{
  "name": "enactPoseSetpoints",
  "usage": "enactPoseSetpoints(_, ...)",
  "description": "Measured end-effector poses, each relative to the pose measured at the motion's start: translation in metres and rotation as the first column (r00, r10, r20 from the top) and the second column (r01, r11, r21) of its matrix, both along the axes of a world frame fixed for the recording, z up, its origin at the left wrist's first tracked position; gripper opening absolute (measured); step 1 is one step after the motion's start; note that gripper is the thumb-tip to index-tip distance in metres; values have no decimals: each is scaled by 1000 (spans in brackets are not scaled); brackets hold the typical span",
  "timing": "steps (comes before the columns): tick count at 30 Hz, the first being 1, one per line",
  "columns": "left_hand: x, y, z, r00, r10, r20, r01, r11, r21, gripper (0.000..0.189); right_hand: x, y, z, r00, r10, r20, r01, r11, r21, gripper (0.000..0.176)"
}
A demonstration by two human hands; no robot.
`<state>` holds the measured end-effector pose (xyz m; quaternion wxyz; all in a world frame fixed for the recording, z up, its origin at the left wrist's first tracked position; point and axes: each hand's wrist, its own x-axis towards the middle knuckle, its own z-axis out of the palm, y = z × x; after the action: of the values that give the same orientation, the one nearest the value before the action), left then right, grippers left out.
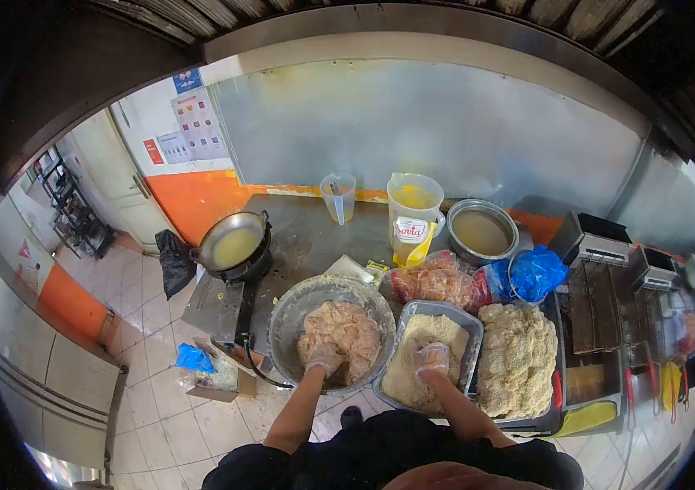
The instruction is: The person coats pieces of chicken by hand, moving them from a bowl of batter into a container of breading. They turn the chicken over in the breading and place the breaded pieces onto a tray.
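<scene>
My left hand (325, 359), in a clear plastic glove, reaches into a large metal basin (280, 343) and touches the pale, wet raw chicken pieces (347, 325). The meat hides its fingertips. My right hand (432, 358), also gloved, rests in the beige breading flour (429, 331) inside a grey rectangular tub (475, 327). Its fingers are too small and partly covered to show whether they grip anything. Right of the tub, breaded pieces (517, 359) lie heaped on a dark tray.
Behind stand a pan (235, 243) of pale liquid, a measuring jug (338, 198), a larger pitcher (414, 200) with a yellow packet (411, 241), and a metal pot (483, 232). Bagged meat (441, 282) and a blue bag (537, 273) crowd the middle. Fryer baskets (596, 302) are right.
</scene>
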<state>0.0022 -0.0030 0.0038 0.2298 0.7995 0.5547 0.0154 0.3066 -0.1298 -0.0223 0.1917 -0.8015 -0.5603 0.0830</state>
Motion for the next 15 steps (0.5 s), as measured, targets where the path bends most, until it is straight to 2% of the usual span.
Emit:
enactPoseSetpoints(2,-2,4,-13,996,81,39,-73,982,-176,51,-5,3,24,997,19,78,-12,996,-88,33)
enactPoseSetpoints(3,-1,3,-11,996,82,39,-74,982,-176,51,-5,4,27,997,19,78,-12,996,-88,33)
enactPoseSetpoints(5,-1,2,-6,995,86,60,-76,984,-159,54,-3,6,30,999,42,9,-37,943,-330,41)
enactPoseSetpoints(8,4,-8,29,1000,8,4,-8,995,-102,55,-2,12,23,999,36,-18,-40,934,-355,39)
enactPoseSetpoints(9,4,-6,24,1000,8,4,-8,995,-103,55,-2,13,22,999,36,-18,-40,934,-356,39)
enactPoseSetpoints(12,3,-2,14,999,-10,-42,5,992,-124,54,1,12,13,998,-1,-58,-16,958,-285,36)
enactPoseSetpoints(14,5,-7,31,1000,-4,5,5,990,-137,52,5,9,-14,994,16,-108,-7,996,87,35)
enactPoseSetpoints(15,5,-6,28,1000,-5,5,5,991,-137,52,4,9,-12,994,16,-108,-6,996,88,35)
